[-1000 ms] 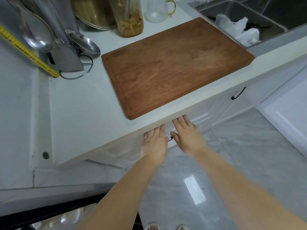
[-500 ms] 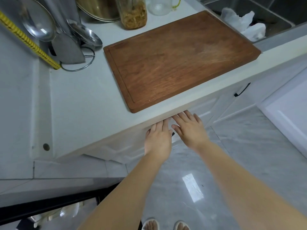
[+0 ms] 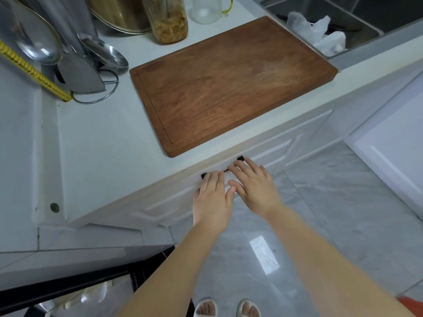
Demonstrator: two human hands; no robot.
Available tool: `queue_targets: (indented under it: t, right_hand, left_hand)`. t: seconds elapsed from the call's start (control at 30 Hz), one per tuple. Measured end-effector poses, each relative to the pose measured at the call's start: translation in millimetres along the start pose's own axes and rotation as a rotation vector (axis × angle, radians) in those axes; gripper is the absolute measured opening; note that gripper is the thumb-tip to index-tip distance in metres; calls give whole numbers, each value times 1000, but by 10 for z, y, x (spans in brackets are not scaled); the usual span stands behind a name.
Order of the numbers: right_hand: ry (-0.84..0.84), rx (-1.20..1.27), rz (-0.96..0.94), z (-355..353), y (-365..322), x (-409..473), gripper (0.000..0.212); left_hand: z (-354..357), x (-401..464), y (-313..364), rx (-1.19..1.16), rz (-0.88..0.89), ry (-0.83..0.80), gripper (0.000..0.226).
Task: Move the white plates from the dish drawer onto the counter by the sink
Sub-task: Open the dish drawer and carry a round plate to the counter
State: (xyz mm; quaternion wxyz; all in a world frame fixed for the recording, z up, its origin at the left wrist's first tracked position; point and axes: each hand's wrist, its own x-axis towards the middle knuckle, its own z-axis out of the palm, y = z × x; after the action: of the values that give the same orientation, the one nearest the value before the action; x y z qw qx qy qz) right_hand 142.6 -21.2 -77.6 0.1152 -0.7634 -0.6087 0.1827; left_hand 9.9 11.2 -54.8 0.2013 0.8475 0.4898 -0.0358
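A white drawer front (image 3: 174, 202) sits under the edge of the white counter (image 3: 103, 145), and its thin black handle (image 3: 225, 171) shows between my hands. My left hand (image 3: 211, 202) has its fingers hooked over the left part of the handle. Beside it, touching at the thumb, my right hand (image 3: 254, 188) has its fingers over the right part. No white plates are in view; the drawer's inside is hidden. The sink (image 3: 357, 24) lies at the far right of the counter.
A wooden cutting board (image 3: 229, 83) covers the counter between me and the sink. Behind it stand a jar (image 3: 169, 21), a glass jug (image 3: 206, 8) and a metal pot (image 3: 119, 14), with a utensil rack (image 3: 68, 53) at left. White plastic bags (image 3: 315, 30) lie in the sink.
Both hands have come out from under the counter edge toward me, and the black handle and drawer front now show. The hands stay side by side.
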Motion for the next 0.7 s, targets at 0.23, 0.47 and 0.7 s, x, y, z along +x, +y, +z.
queue_targets:
  t: [0.23, 0.47, 0.7]
  right_hand:
    - [28, 41, -12, 11, 108, -508, 81]
    - [196, 184, 23, -238, 149, -833, 54]
    - [340, -29, -16, -119, 329, -1048, 39]
  left_hand:
    - [103, -438, 184, -114, 3, -62, 99]
    - [1, -835, 369, -113, 54, -2, 88]
    - [107, -823, 395, -58, 78, 95, 42]
